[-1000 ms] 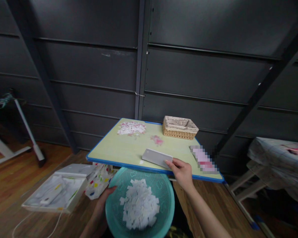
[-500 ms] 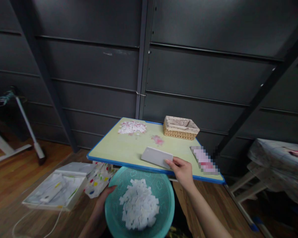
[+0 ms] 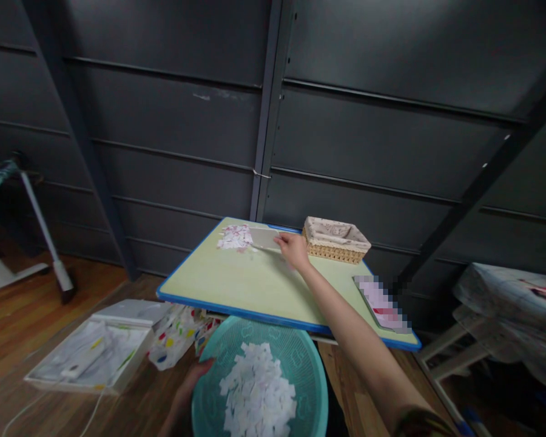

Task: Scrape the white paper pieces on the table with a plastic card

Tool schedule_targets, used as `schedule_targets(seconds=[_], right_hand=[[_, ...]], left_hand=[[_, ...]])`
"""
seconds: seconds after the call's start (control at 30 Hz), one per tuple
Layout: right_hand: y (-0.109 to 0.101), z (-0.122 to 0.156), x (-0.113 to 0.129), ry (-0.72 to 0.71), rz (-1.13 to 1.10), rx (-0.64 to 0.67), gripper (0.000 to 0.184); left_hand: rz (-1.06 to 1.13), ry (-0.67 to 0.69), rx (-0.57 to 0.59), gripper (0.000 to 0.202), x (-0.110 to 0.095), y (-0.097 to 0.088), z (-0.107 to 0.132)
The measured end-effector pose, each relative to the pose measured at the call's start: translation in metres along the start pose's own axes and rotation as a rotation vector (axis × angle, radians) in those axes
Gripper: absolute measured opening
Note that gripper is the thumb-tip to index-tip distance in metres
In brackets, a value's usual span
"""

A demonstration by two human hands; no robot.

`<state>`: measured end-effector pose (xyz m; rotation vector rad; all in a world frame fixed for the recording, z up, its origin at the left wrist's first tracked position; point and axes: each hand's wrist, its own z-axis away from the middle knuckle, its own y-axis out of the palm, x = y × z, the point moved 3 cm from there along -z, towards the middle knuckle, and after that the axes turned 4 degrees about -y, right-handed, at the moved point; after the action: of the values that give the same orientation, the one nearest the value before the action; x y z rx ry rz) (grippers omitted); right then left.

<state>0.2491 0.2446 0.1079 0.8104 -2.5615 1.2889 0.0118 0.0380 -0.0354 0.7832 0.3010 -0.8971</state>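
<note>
From the left, we see a white stand (image 3: 42, 224), an open white box (image 3: 136, 358) and a spotted bag (image 3: 173, 340). Our left hand (image 3: 200, 370) clasps the rim of a teal basin (image 3: 318, 388) holding paper scraps (image 3: 257, 388), by the front edge of the table (image 3: 222, 276). Up there, a paper heap (image 3: 233, 237) meets a grey board (image 3: 262, 238), whose right end our right hand (image 3: 292, 247) pinches, partly blocking the wicker basket (image 3: 339, 250). Farther right: a blurred sheet (image 3: 381, 302), then a covered bench (image 3: 495, 291).

Blue trims our pale-yellow board (image 3: 236, 279)
At our right fingers (image 3: 281, 240) we see a grey plate (image 3: 262, 237); by our left fingers (image 3: 204, 366), a teal basin (image 3: 317, 370).
</note>
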Motion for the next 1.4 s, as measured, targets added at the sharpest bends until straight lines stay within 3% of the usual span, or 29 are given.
schedule_targets(seconds=[0.2, 0.33, 0.43, 0.63, 0.8, 1.03, 1.23, 1.4], right_hand=[[0.01, -0.005, -0.005, -0.007, 0.111, 0.079, 0.024], [0.006, -0.008, -0.005, 0.012, 0.17, 0.063, 0.027], [0.006, -0.011, -0.001, 0.007, 0.173, 0.087, 0.026], [0.01, -0.015, 0.003, 0.014, 0.228, 0.15, 0.023], [-0.002, -0.01, 0.001, -0.001, 0.268, 0.165, 0.022], [-0.036, 0.025, 0.003, -0.042, 0.198, 0.181, 0.023], [-0.061, 0.064, 0.009, -0.047, 0.017, 0.161, 0.027], [-0.075, 0.109, 0.012, -0.049, -0.094, 0.122, 0.036]], left_hand=[[-0.023, -0.006, -0.066, 0.056, 0.001, 0.002, 0.005], [0.014, -0.075, -0.02, 0.058, 0.005, 0.001, 0.004], [-0.013, -0.079, 0.017, 0.053, 0.004, 0.0, 0.002], [-0.011, -0.059, -0.019, 0.038, 0.004, -0.003, 0.001], [-0.002, -0.054, -0.005, 0.053, 0.002, -0.002, 0.002], [0.012, -0.125, -0.058, 0.064, 0.0, 0.008, 0.008], [-0.006, -0.044, -0.095, 0.058, -0.002, 0.006, 0.008], [-0.021, 0.055, -0.026, 0.049, -0.002, 0.005, 0.007]])
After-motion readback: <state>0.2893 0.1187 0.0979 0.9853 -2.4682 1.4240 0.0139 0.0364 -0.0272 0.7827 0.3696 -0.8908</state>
